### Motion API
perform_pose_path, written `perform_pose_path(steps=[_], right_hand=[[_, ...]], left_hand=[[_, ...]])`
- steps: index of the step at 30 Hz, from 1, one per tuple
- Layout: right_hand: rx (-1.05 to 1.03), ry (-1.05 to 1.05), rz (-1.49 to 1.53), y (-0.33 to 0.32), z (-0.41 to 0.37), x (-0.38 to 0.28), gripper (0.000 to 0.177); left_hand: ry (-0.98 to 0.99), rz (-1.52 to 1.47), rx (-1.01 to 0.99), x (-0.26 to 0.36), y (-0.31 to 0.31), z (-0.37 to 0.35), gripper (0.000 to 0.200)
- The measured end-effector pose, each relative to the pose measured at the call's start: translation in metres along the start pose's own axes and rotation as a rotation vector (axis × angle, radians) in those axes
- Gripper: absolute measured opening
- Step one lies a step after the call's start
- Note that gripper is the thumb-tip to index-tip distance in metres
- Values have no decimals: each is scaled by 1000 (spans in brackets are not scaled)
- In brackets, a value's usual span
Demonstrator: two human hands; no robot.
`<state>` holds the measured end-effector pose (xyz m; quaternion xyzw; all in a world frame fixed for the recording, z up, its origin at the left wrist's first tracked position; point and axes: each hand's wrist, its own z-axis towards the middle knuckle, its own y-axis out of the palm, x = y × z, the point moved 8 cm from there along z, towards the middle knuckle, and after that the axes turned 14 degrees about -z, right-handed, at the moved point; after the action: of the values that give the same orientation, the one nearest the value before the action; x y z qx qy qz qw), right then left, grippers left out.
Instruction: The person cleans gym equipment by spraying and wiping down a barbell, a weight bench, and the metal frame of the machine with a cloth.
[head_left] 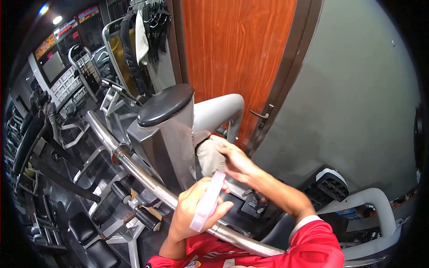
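While left hand [193, 213] grips bottle [208, 201], right [237, 163] clutches cloth [209, 157].

1. Indoor light is moderate; two ceiling lamps [57, 19] glow in the upper left of the frame.
2. Glare streaks run along the chrome bar [147, 177] at centre left.
3. Fisheye bending curves the edges; the corners are black.
4. The right hand [237, 161] at centre is slightly motion-blurred.

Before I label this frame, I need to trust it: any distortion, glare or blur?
Head view: heavy fisheye bending with black corners; glare streaks on the steel bar; ceiling lamp blown out; left hand, pink object, right hand and cloth reasonably sharp.
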<state>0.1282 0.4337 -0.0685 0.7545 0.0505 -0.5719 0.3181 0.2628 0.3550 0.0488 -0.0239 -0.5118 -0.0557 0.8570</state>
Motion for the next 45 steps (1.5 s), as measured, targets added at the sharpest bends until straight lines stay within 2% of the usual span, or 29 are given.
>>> perform_pose_path(steps=[5,8,9,11,15,18,20,25,26,29,30,32,35,37,38,39,40,41,43,44,45], right_hand=[[19,-43,-173,-12,-42,-65,48],[145,-56,-236,-11,-67,-101,43],[218,-52,-347,-14,-77,-110,42],[230,-57,-387,-11,-95,-120,41],[323,-105,-393,-20,-128,-125,40],[340,-24,-416,-25,-158,-120,36],[367,-52,-397,-22,-175,-122,36],[467,-118,-390,-18,-210,-124,36],[471,-105,-375,-14,-217,-123,36],[470,-127,-318,-10,-233,-114,37],[464,-127,-316,-3,-238,-111,37],[493,-252,-389,14,-253,-113,41],[462,-269,-362,41,-277,-111,47],[458,-271,-295,62,-289,-102,50],[462,-269,-244,67,-294,-94,53],[466,-265,-194,73,-301,-87,57],[416,-161,-153,83,-307,-75,61],[400,-255,-166,85,-307,-68,61],[349,-256,-123,91,-313,-45,61],[347,-230,-67,90,-316,-30,61],[420,-207,-38,88,-321,-14,53]], left_hand=[[31,-34,-35,-1,-3,1,32],[-63,-368,56,-10,-9,-1,34],[-65,-418,60,-13,-11,-3,37],[-6,-523,109,-14,-14,-4,40],[86,-520,65,0,-12,-1,41],[142,-530,56,15,-10,3,42],[163,-545,53,28,-11,6,43],[277,-585,8,77,-14,-4,60],[311,-544,5,84,-18,-10,67],[361,-377,52,107,-23,-34,63],[347,-336,46,113,-26,-44,61],[309,-409,67,117,-33,-68,55],[198,-441,114,114,-43,-103,50],[202,-513,1,102,-43,-125,45],[215,-515,11,97,-43,-134,41],[250,-479,-1,92,-43,-140,36],[215,-430,10,79,-44,-148,35],[180,-381,18,64,-46,-157,33],[214,-285,31,45,-47,-172,32],[108,-288,77,29,-49,-180,31],[1,-291,122,10,-51,-192,31]])
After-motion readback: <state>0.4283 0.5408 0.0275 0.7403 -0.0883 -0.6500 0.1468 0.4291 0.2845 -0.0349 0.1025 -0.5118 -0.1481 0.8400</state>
